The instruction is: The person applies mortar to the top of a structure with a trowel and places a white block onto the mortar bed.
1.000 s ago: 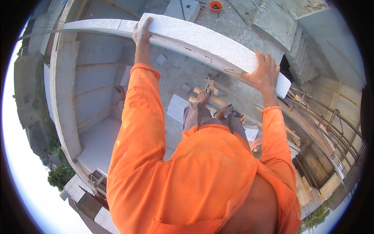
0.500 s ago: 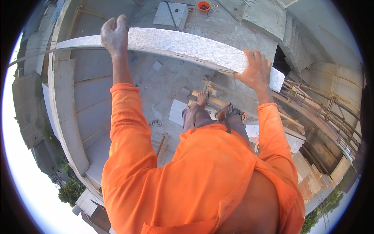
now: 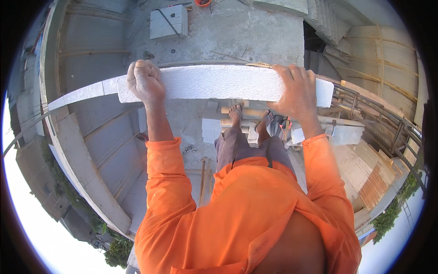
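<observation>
A long white block (image 3: 219, 82), rough on its upper face, lies across the view in front of me. It sits in line with a narrower row of white blocks (image 3: 86, 95) to its left. My left hand (image 3: 146, 83) is closed in a fist over the block's left end, near the joint; no object shows in it. Over the right part of the block spreads my right hand (image 3: 296, 91), with its fingers across the far edge and thumb on the near side. The undersides of both hands are hidden.
Beyond the wall, a white block stack (image 3: 169, 22) and an orange bucket (image 3: 203, 2) stand on concrete. Below are my feet (image 3: 235, 115) among timber and white pieces. Steel bars (image 3: 365, 109) run at right; a board-faced wall (image 3: 91, 166) rises at left.
My left hand has come down from above the joint and closed into a fist on the block's left end. My right hand stays on the block. The whole view has shifted.
</observation>
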{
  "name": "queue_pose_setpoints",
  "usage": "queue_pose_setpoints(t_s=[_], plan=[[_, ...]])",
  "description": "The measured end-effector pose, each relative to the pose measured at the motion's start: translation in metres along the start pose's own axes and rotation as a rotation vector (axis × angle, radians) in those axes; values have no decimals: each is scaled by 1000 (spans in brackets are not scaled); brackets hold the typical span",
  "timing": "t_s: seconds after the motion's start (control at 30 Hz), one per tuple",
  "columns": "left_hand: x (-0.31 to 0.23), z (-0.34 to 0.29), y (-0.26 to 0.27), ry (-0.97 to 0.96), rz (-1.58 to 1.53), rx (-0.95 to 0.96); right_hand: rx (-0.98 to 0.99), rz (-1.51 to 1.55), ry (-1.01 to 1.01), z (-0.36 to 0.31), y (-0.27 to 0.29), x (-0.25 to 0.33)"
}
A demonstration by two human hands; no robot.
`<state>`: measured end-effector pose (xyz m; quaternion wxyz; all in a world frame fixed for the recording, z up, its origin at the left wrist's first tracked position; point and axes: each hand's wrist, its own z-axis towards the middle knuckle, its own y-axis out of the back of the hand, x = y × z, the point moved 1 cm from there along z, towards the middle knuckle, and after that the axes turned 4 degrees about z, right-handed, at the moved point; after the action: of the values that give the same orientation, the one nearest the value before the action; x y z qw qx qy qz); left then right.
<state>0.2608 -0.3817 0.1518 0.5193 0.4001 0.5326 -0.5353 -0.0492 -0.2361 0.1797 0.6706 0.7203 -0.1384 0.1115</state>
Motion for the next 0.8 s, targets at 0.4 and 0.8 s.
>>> queue_pose_setpoints(t_s=[0.4,0.8], plan=[[3,-1,-2,-217,94,66,-61,73,9,0,-1,1],[2,-2,-4,-224,105,83,-140,46,40,-2,-3,0]])
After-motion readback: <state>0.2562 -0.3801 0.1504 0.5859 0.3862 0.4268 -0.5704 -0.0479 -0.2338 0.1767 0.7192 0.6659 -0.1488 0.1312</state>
